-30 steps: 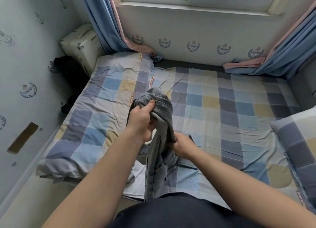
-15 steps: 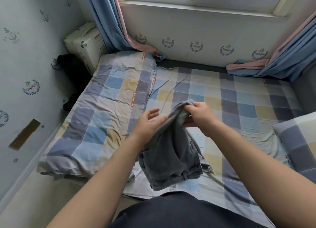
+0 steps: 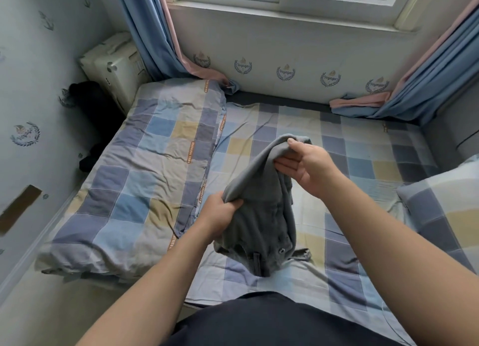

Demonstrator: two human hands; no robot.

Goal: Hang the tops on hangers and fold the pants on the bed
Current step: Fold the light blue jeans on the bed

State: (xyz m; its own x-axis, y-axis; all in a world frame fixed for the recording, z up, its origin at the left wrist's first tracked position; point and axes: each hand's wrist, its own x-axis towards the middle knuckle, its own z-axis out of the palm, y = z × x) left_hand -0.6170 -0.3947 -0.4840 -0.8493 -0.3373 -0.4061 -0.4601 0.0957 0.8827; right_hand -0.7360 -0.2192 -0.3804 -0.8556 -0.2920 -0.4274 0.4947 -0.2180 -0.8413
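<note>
Grey pants held up over the near edge of the bed.
The left hand grips a bunched fold low down, and the right hand pinches the upper end, thumb on top. A folded quilt lies along the bed's left edge, a pillow at its right.

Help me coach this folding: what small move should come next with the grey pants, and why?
Probably draw the hands apart and lower the grey pants flat onto the bed sheet. The left hand and right hand both grip them in a bunched heap over the sheet, waistband hanging lowest, so they seem too crumpled to fold yet.
</note>
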